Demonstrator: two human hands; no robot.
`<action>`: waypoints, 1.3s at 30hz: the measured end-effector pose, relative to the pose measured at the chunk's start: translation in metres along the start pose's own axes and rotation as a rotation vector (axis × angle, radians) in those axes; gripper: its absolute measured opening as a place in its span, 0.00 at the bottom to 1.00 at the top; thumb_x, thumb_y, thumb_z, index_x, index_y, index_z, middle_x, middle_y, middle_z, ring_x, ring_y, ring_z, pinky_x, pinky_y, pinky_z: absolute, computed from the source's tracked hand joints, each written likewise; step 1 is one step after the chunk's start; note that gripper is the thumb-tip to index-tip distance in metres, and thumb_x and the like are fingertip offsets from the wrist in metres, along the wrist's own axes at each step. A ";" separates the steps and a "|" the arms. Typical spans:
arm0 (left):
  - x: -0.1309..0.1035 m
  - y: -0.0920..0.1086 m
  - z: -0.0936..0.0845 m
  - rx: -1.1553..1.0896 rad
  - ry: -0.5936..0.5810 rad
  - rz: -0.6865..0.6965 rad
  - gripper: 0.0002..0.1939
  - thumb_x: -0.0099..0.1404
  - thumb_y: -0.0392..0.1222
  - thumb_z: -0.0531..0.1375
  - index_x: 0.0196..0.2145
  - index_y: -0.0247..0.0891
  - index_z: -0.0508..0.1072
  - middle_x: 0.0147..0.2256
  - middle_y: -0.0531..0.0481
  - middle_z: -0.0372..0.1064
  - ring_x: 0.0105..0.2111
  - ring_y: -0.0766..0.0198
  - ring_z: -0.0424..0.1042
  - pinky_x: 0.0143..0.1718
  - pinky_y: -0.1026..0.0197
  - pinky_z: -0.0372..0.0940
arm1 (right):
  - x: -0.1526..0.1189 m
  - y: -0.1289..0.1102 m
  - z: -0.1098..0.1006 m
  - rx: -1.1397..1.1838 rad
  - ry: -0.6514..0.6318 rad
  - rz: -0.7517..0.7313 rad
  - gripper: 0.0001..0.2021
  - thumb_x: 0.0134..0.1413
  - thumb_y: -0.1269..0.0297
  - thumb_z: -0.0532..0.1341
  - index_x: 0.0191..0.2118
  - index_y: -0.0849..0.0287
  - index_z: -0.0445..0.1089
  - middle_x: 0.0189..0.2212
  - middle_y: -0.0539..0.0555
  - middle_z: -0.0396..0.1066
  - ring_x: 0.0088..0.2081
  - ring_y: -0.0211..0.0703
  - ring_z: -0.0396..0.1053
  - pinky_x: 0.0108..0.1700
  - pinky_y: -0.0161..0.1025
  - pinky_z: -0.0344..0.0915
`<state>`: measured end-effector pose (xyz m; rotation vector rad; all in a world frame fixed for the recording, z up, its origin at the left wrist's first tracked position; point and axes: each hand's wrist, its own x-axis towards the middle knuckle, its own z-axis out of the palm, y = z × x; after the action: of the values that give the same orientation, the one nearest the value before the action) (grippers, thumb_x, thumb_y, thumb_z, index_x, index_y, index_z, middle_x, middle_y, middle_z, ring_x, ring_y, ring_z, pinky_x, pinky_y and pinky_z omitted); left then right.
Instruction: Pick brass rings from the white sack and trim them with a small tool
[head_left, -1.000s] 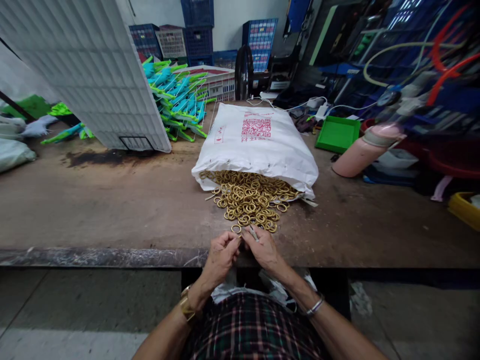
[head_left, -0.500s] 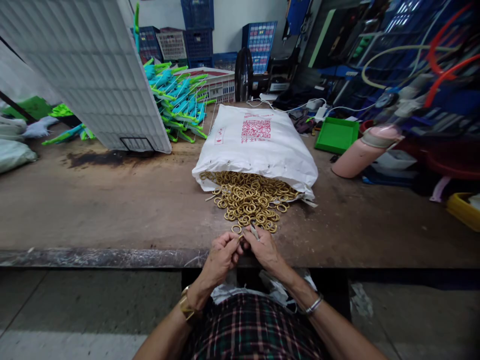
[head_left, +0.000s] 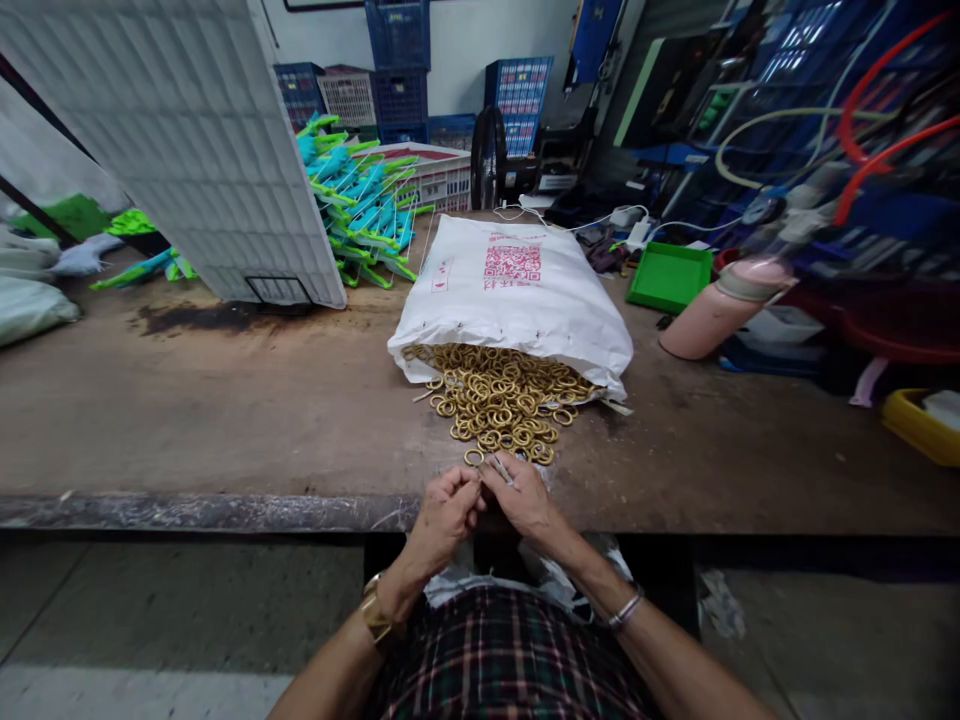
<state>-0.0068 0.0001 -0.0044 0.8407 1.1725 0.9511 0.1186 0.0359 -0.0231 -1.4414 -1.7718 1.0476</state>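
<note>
My left hand (head_left: 448,508) is closed in a pinch near the table's front edge, with a brass-coloured ring mostly hidden by its fingertips. My right hand (head_left: 527,497) meets it fingertip to fingertip and grips a small, thin grey tool (head_left: 501,470), perhaps a blade; its exact kind is hard to make out. Just beyond the fingers, a single ring (head_left: 473,457) lies flat on the wood. A heap of brass-coloured rings (head_left: 502,400) spills from the mouth of a white woven sack (head_left: 457,290) with red printing.
On the brown table (head_left: 225,420), a white ribbed panel (head_left: 225,170) stands at left before bright green and blue plastic pieces (head_left: 367,200). To the right are a green tray (head_left: 670,276), a leaning pink bottle (head_left: 712,315) and a yellow container (head_left: 919,425).
The hands stay together in nearly the same place. The right fingers and the grey tool have tilted slightly to the left, and the pinched ring shows less. The view has shifted a little.
</note>
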 end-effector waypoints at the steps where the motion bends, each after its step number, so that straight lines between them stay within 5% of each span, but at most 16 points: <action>1: -0.001 0.000 0.000 -0.010 -0.007 -0.003 0.14 0.54 0.51 0.58 0.27 0.36 0.64 0.20 0.57 0.60 0.15 0.75 0.53 0.16 0.70 0.47 | -0.001 -0.001 0.000 -0.001 -0.006 -0.001 0.14 0.53 0.57 0.50 0.22 0.59 0.60 0.19 0.45 0.58 0.24 0.33 0.54 0.28 0.31 0.51; 12: -0.005 0.004 -0.003 -0.086 -0.063 -0.054 0.15 0.53 0.50 0.59 0.29 0.35 0.66 0.21 0.57 0.60 0.15 0.76 0.53 0.15 0.71 0.43 | -0.004 -0.008 -0.003 0.163 0.001 0.113 0.13 0.50 0.57 0.50 0.22 0.59 0.61 0.17 0.46 0.60 0.22 0.34 0.57 0.27 0.32 0.54; 25: -0.007 0.004 -0.005 -0.103 -0.072 -0.053 0.18 0.54 0.54 0.59 0.29 0.35 0.64 0.20 0.57 0.60 0.15 0.77 0.52 0.14 0.72 0.44 | -0.006 -0.012 -0.004 0.130 -0.001 0.071 0.13 0.52 0.59 0.50 0.23 0.59 0.63 0.17 0.47 0.62 0.23 0.35 0.60 0.28 0.32 0.55; 30: -0.007 0.000 -0.007 -0.152 -0.070 -0.016 0.17 0.55 0.53 0.59 0.27 0.36 0.61 0.21 0.57 0.59 0.14 0.77 0.52 0.13 0.72 0.43 | -0.009 -0.008 -0.006 -0.037 0.031 -0.001 0.13 0.54 0.61 0.47 0.24 0.58 0.62 0.18 0.48 0.62 0.22 0.35 0.60 0.27 0.32 0.54; 39: -0.006 -0.002 -0.007 -0.122 -0.027 0.033 0.19 0.54 0.56 0.58 0.27 0.36 0.61 0.21 0.57 0.60 0.15 0.76 0.52 0.14 0.71 0.44 | -0.019 -0.013 -0.007 -0.479 -0.148 -0.097 0.09 0.46 0.73 0.50 0.30 0.57 0.65 0.23 0.51 0.68 0.26 0.38 0.64 0.28 0.33 0.50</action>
<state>-0.0142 -0.0063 -0.0057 0.7743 1.0694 1.0247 0.1229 0.0175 -0.0082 -1.5597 -2.2869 0.7224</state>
